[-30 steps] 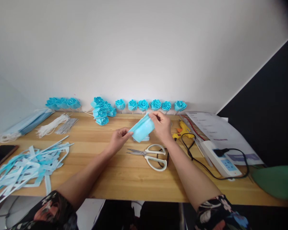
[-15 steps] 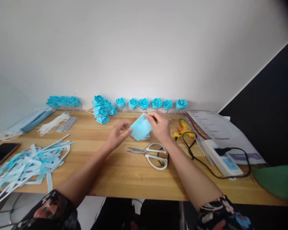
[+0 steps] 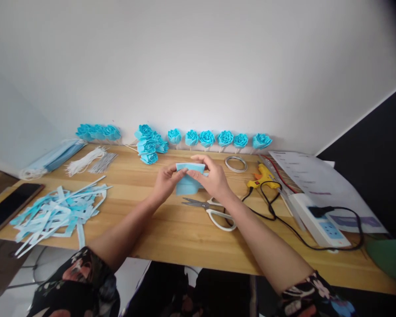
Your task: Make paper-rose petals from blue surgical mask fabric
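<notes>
Between my two hands is a light blue piece of mask fabric [image 3: 187,186], its top edge turned over toward me. My left hand [image 3: 166,181] pinches it at the left, thumb in front. At the right edge my right hand [image 3: 213,177] grips it, thumb across the front and fingers behind. More blue fabric peeks out behind it, partly hidden. Just below lie scissors [image 3: 206,205] with white handles, blades pointing left, partly covered by my right forearm. A coil of silver wire [image 3: 236,164] rests beyond my right hand.
Blue fabric roses [image 3: 207,139] line the wall. Cut strips [image 3: 61,215], a phone [image 3: 15,207], face masks [image 3: 54,158], and white cords [image 3: 86,161] with grey wires [image 3: 103,163] lie left. A yellow glue gun [image 3: 263,176], its cable, a power strip [image 3: 320,220] and paper [image 3: 317,176] lie right.
The fabric was held up tilted by its corners; now it is straight, with its top edge folded over. My hands have come closer together. The whole view has shifted slightly.
</notes>
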### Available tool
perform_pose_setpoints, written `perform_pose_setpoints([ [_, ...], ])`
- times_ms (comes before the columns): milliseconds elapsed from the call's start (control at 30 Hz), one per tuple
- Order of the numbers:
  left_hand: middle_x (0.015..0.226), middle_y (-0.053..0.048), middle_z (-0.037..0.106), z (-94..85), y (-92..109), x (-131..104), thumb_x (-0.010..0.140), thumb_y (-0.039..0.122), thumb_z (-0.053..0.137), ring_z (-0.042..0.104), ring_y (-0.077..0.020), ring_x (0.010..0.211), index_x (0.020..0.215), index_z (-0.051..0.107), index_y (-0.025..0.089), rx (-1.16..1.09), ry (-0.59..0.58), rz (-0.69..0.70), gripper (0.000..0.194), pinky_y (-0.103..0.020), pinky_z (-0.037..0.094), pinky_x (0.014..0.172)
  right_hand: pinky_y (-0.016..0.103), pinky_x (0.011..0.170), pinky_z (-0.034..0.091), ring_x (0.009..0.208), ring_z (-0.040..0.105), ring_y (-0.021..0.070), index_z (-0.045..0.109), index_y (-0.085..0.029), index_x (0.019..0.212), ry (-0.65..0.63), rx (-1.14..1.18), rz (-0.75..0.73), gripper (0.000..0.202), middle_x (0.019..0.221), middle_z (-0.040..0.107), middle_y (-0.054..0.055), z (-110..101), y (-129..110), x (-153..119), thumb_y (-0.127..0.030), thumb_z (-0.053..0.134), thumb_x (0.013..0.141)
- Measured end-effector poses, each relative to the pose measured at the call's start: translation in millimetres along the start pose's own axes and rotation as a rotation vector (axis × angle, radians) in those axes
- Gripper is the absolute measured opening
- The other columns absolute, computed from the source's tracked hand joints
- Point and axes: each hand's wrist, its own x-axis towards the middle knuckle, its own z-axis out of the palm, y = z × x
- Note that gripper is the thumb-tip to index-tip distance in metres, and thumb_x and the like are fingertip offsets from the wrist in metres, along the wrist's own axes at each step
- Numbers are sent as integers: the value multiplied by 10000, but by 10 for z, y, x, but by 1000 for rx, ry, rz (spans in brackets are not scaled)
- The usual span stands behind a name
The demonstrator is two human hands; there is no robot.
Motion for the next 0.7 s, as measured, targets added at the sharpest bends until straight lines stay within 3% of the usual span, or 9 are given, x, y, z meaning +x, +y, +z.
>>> perform_pose_setpoints([
  [100,824,-46,705,-12,26,14,751,461,689,620,-204,827,852,710,152,-124,94,-50,326,-310,476,785,255,653,452,735,613,159,658,-189,1004,-139,82,157,328,859,701,24,32,71,22,-440,662,793],
  [300,894,-53,701,-40,-65,78,786,447,655,619,-175,832,967,674,153,-269,198,-51,345,-281,473,778,230,516,311,570,521,133,653,-178,714,-248,-117,218,212,613,607,-13,180,210,-38,-382,643,772],
  [500,877,-20,660,-46,-133,83,814,465,590,587,-147,782,996,616,175,-195,397,-64,343,-239,461,716,247,519,259,535,466,128,594,-190,599,-294,-234,172,266,564,560,-8,302,84,-105,-377,632,783],
  [700,782,-1,594,-20,-117,50,828,431,563,521,-124,691,916,589,163,-112,447,-95,283,-218,435,635,260,510,232,498,392,112,508,-191,529,-358,-179,209,347,514,474,-19,372,-8,-152,-395,648,773],
])
